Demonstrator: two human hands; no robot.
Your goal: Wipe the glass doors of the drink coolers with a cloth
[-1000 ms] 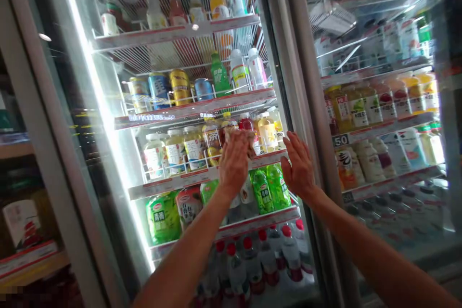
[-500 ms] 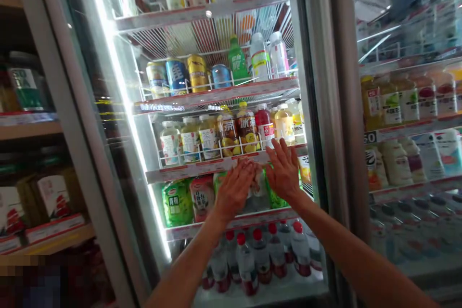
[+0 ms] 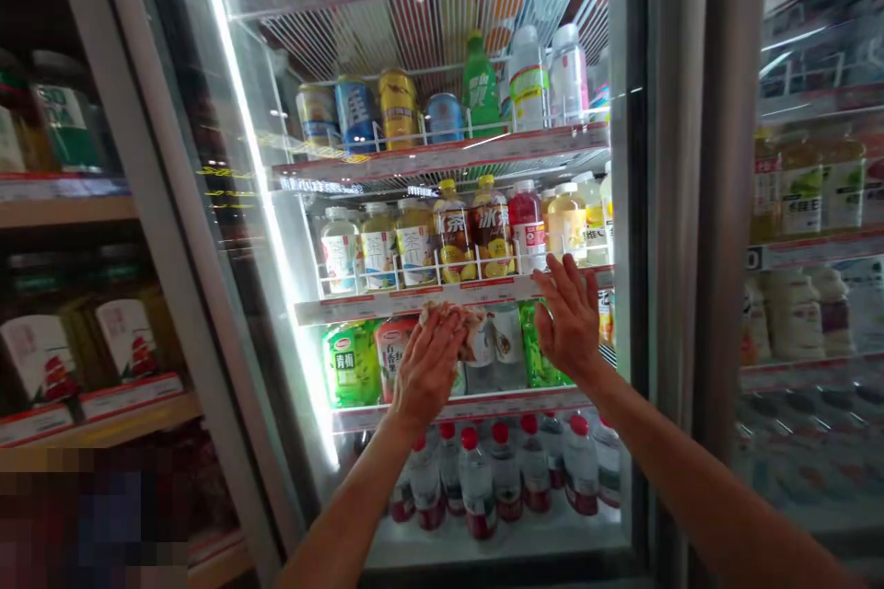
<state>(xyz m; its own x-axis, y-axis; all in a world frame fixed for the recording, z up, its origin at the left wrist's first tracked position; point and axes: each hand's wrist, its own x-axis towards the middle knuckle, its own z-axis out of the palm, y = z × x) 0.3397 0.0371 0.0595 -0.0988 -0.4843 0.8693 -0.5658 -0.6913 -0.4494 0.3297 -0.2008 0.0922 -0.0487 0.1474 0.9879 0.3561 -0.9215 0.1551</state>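
Under my left hand (image 3: 429, 363) is a pale, crumpled cloth (image 3: 476, 320), held against the glass door of a drinks fridge. The fingers lie together over the cloth and cover most of it. To the right, my right hand (image 3: 572, 317) has its fingers apart and holds nothing. Its palm faces the glass; whether it touches cannot be made out. Behind the hands are a shelf edge (image 3: 387, 304), iced tea bottles (image 3: 492, 230) above it, and a green drink pack (image 3: 352, 363) below.
A metal door frame (image 3: 680, 202) stands to the right, beside another fridge with bottles (image 3: 801, 184). At left, a wooden shelf (image 3: 62, 210) holds jars (image 3: 62, 120). Red-capped water bottles (image 3: 476, 479) stand at the fridge bottom. Cans (image 3: 398, 110) sit on an upper shelf.
My left hand and the cloth have slid left across the glass, away from my right hand. The right hand stays near the same bottles. The view has shifted slightly.
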